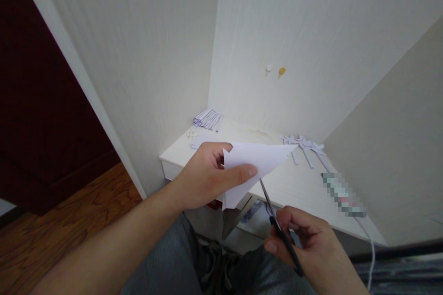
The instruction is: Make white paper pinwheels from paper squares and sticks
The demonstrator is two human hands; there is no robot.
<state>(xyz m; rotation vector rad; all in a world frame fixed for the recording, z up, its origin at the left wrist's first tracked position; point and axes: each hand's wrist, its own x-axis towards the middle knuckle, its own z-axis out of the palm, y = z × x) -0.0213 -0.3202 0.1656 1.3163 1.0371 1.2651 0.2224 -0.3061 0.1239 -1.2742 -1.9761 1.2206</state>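
Observation:
My left hand [212, 173] grips a folded sheet of white paper [258, 154], its thumb pressed flat on the near face. The paper tapers to a point on the right and has cut edges at the left. In my right hand [308, 235] is a pair of scissors [282, 235] with black handles, fingers wrapped around them. The blades point up and to the left, their tips just below the paper's lower right edge. Whether the tips touch the paper, I cannot tell.
On the white desk [297, 193] lie a bundle of rolled paper tubes [207, 119], small scraps [191, 134] and folded paper strips [304, 143]. A blurred-out phone [342, 196] with a white cable [371, 244] sits at the right. Two hooks [282, 71] are on the wall.

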